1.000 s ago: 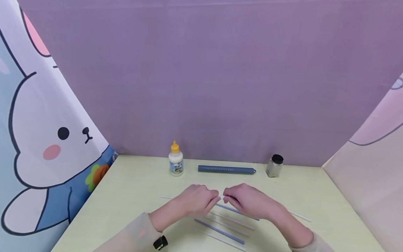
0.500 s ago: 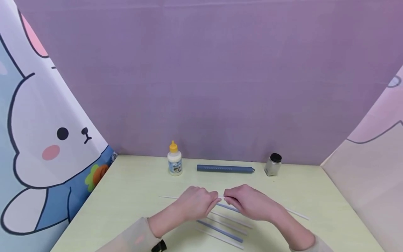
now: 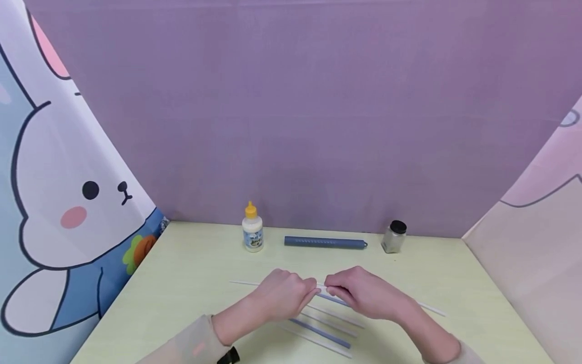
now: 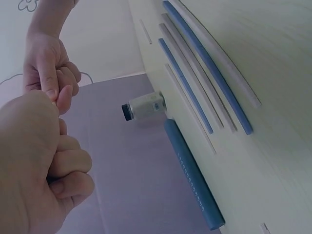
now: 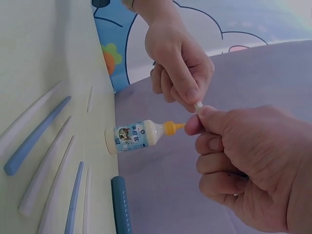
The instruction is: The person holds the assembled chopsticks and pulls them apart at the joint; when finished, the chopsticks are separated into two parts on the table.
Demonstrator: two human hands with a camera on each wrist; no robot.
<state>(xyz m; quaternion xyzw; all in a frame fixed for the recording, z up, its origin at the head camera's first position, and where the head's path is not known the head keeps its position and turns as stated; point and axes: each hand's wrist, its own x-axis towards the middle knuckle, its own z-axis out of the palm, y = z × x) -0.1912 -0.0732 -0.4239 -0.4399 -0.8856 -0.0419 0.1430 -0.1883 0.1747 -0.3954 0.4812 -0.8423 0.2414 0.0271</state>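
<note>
My left hand (image 3: 287, 294) and right hand (image 3: 364, 293) meet fingertip to fingertip above the table in the head view. Between them is a small white piece (image 5: 198, 105), pinched from both sides by thumb and index finger. Most of it is hidden by the fingers, so I cannot tell its full shape. The other fingers of each hand are curled in. Below the hands, several thin white and blue sticks lie roughly parallel, among them a blue stick (image 3: 320, 333) and a white stick (image 3: 317, 342).
At the back of the table (image 3: 200, 263) stands a white glue bottle (image 3: 253, 233) with a yellow nozzle. A dark blue tube (image 3: 325, 242) lies beside it, and a clear jar (image 3: 393, 239) with a black lid stands further right. Another thin white stick (image 3: 432, 309) lies past my right wrist.
Both hands keep their pinch on the small white piece. The gap between the fingertips looks slightly wider, with the right hand a touch further right. The sticks stay put.
</note>
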